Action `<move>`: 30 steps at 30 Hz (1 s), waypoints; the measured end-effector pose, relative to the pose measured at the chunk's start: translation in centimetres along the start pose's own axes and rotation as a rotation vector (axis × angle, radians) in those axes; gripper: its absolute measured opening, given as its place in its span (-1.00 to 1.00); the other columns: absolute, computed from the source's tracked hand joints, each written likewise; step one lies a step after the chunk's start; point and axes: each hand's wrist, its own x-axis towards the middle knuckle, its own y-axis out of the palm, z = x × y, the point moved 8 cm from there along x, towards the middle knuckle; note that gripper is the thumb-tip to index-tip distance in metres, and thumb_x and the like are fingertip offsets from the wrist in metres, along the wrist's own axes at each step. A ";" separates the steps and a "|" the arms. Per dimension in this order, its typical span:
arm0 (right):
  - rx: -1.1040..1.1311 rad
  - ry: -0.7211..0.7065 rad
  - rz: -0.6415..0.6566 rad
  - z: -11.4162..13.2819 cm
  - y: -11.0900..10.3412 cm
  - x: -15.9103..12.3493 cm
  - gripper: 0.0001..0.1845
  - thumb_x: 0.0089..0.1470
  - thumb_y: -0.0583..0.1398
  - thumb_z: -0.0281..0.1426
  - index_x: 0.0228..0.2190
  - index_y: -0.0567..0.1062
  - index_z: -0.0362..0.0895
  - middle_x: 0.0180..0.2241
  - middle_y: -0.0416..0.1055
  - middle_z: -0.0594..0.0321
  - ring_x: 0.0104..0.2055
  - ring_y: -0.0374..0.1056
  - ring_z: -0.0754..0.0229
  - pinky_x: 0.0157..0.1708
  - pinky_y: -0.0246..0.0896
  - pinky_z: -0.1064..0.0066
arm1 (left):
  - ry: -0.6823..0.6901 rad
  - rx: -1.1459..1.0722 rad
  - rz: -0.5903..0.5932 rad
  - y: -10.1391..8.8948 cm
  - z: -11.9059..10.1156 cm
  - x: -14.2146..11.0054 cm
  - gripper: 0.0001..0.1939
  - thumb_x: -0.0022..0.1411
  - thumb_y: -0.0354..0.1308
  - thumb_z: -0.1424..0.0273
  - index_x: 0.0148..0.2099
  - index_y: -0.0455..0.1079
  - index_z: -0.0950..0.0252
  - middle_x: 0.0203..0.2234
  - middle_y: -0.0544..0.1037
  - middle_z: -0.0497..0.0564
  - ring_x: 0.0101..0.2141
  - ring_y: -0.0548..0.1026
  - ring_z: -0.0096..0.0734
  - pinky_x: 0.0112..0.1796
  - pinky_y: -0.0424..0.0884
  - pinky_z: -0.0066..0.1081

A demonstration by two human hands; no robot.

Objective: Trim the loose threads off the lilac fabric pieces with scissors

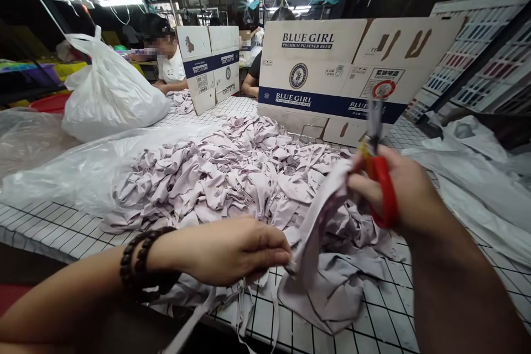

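My left hand [232, 251], with dark beads at its wrist, is closed in a pinch on the edge of a pale mauve fabric piece [313, 227]. That piece stretches up to my right hand [410, 191], whose thumb and fingers also grip its upper end. Red-handled scissors [386, 199] sit in the same right hand, their blurred blades pointing up and away. Thin fabric strips [245, 310] dangle below my left hand over the table edge. Behind both hands spreads a big crumpled pile of matching fabric pieces [224, 177].
The table [388, 310] has a white cover with a black grid. Cardboard boxes [315, 74] stand upright at the back, with people beyond. A tied white bag [112, 94] and clear plastic [83, 171] lie left; white plastic bags [477, 177] lie right.
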 end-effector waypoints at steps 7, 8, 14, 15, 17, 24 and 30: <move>-0.031 0.025 0.310 -0.5 8.8 2.1 -0.83 -0.03 0.23 -0.36 -0.42 0.44 -0.23 -0.53 0.37 0.38 -0.53 0.23 0.41 -0.54 0.01 0.56 | -0.208 -0.831 -0.073 6.6 7.1 1.2 -0.58 0.20 0.19 0.07 -0.19 0.53 0.35 -0.52 0.56 0.00 -0.54 0.41 -0.52 -0.40 0.34 -0.51; -0.030 0.045 0.308 -1.6 8.7 1.5 -0.80 0.00 0.24 -0.32 -0.39 0.43 -0.21 -0.50 0.39 0.36 -0.52 0.23 0.39 -0.55 0.01 0.56 | -0.205 -0.873 -0.178 6.5 8.3 1.1 -0.57 0.15 0.24 0.07 -0.20 0.54 0.38 -0.47 0.56 0.02 -0.50 0.43 -0.52 -0.37 0.35 -0.51; 0.298 0.280 0.615 -7.9 10.6 -6.8 -0.57 -0.14 0.40 -0.22 -0.26 0.41 -0.11 -0.43 0.42 0.33 -0.52 0.32 0.28 -0.49 0.25 0.41 | -0.225 -0.961 -0.446 6.6 11.2 0.3 -0.53 0.08 0.29 0.06 -0.26 0.51 0.43 -0.58 0.47 -0.05 -0.54 0.42 -0.52 -0.40 0.36 -0.50; 0.474 0.338 0.631 -8.4 11.4 -8.2 -0.55 -0.14 0.40 -0.22 -0.25 0.37 -0.08 -0.47 0.40 0.36 -0.50 0.36 0.24 -0.45 0.29 0.37 | -0.228 -0.961 -0.444 6.7 11.2 0.4 -0.53 0.08 0.29 0.04 -0.28 0.50 0.43 -0.58 0.46 -0.05 -0.55 0.43 -0.51 -0.42 0.38 -0.48; 0.651 0.417 0.562 -9.4 12.5 -9.9 -0.61 -0.08 0.36 -0.20 -0.32 0.31 -0.03 -0.58 0.35 0.42 -0.57 0.35 0.20 -0.50 0.30 0.32 | -0.226 -0.931 -0.436 7.0 11.0 0.4 -0.52 0.09 0.26 0.01 -0.31 0.48 0.41 -0.61 0.43 -0.05 -0.58 0.43 -0.48 -0.47 0.39 -0.47; 0.550 0.315 0.214 -10.7 11.5 -9.0 -0.70 -0.11 0.34 -0.37 -0.46 0.27 -0.05 -0.39 0.47 0.29 -0.49 0.34 0.24 -0.46 0.25 0.40 | -0.107 -0.487 -0.725 5.3 11.0 -1.3 -0.59 0.24 0.13 0.10 -0.39 0.53 0.37 0.03 0.32 0.21 -0.50 0.40 -0.57 -0.63 0.35 -0.55; 0.501 0.300 0.325 -11.0 12.5 -9.5 -0.74 -0.01 0.25 -0.25 -0.45 0.23 -0.03 -0.65 0.30 0.44 -0.68 0.23 0.27 -0.64 0.14 0.43 | 0.029 -0.722 -0.601 6.3 10.6 0.4 -0.58 0.26 0.11 0.08 -0.41 0.39 0.36 -0.37 0.53 0.12 -0.67 0.38 -0.57 -0.61 0.36 -0.48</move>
